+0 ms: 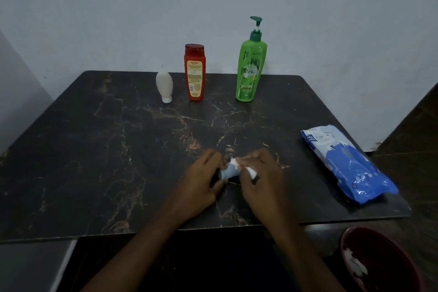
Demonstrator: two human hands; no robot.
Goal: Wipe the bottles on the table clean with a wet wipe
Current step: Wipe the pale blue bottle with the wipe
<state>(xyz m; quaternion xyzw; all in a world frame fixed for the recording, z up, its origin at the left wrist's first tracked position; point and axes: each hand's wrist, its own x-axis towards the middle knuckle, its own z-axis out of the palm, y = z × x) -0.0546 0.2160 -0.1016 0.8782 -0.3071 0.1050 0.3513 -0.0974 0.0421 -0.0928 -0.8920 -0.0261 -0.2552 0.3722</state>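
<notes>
The left hand [201,182] grips a small pale-blue plastic bottle [228,172] between both hands; the right hand [259,173] pinches a crumpled white wet wipe [234,162] against it. Best to turn the bottle while rubbing all round.

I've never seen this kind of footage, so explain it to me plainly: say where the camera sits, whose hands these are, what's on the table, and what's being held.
No machine here: a person wears one camera on the head, looking down at their own hands. The left hand holds a small pale blue bottle; the right hand pinches a white wet wipe against it. On the dark table stand a white bottle, a red bottle and a green pump bottle at the back; a blue wipes pack lies on the right. A dark red container sits beside the table.
</notes>
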